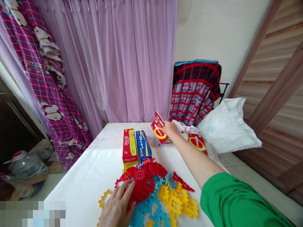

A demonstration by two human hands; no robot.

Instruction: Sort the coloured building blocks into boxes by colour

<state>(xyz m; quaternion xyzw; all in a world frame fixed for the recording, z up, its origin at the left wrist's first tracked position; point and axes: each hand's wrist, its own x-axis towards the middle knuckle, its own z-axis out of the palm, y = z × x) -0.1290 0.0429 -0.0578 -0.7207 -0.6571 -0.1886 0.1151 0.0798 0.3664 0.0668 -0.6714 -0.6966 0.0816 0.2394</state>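
My right hand (pixel 169 127) reaches far across the table and grips a red cardboard box (pixel 158 130) by its edge. The box is tilted and one flap stands up; the fingertips are partly hidden. At the front, my left hand (pixel 118 203) lies with fingers stretched out against a heap of red interlocking plastic pieces (pixel 139 183). Blue pieces (pixel 150 209) and yellow pieces (pixel 175 200) spread to the right of the red ones. One yellow piece (pixel 102 199) lies left of the hand.
A red and yellow-green box (pixel 129 146) and a blue box (pixel 143 146) stand side by side behind the heap. Another red box (pixel 198 143) sits at the right edge beside a white bag (pixel 229 126). The white table (pixel 78 176) backs onto a purple curtain (pixel 134 63).
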